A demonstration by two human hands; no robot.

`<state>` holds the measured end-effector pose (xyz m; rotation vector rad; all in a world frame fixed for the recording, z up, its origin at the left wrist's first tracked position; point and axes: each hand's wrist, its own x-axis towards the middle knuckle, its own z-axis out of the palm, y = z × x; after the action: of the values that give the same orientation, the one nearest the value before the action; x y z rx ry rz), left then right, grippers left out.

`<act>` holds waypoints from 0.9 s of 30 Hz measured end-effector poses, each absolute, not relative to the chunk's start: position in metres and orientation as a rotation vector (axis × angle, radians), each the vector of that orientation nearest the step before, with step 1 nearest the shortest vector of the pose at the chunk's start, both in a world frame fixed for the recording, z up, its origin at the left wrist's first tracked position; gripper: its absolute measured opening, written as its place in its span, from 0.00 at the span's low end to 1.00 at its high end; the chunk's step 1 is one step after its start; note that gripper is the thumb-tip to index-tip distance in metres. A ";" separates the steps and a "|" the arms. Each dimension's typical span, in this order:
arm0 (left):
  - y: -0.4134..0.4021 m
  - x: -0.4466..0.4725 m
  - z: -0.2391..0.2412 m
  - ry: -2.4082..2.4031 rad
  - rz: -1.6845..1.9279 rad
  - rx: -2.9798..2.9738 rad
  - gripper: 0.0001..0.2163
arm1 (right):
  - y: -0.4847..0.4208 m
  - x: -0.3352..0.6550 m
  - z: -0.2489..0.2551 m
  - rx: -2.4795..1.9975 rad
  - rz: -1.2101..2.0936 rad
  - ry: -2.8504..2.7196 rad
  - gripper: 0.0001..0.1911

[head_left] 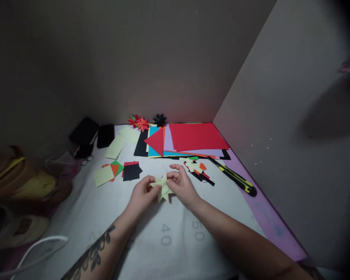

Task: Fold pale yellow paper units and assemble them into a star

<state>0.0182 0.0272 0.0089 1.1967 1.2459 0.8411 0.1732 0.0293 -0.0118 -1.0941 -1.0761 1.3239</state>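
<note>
A pale yellow folded paper star [164, 191] is held up between my two hands, just above the white sheet. My left hand [144, 193] pinches its left side between thumb and fingers. On the star's upper right, my right hand [183, 185] grips with thumb and index finger, its other fingers curled loosely away. Several pointed tips stick out below my fingers. Left of my hands lie small paper squares: a pale yellow square [103, 175] over orange and green ones, and a black square [131, 171] over red.
Coloured sheets with a red sheet [198, 137] on top lie at the back. Finished stars, including a black star [160, 119], stand by the wall. Paper scraps [195, 166] and a yellow-black utility knife [236, 179] lie right; scissors [87, 160] and a phone [105, 136] left.
</note>
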 end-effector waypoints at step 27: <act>0.025 0.012 -0.001 1.310 0.806 1.654 0.05 | 0.022 0.182 -0.011 -1.031 0.576 -1.707 0.05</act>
<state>0.0123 0.0247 -0.0009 1.6539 1.3102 0.8063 0.1818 0.0216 -0.0109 -1.0313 -1.7068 0.5760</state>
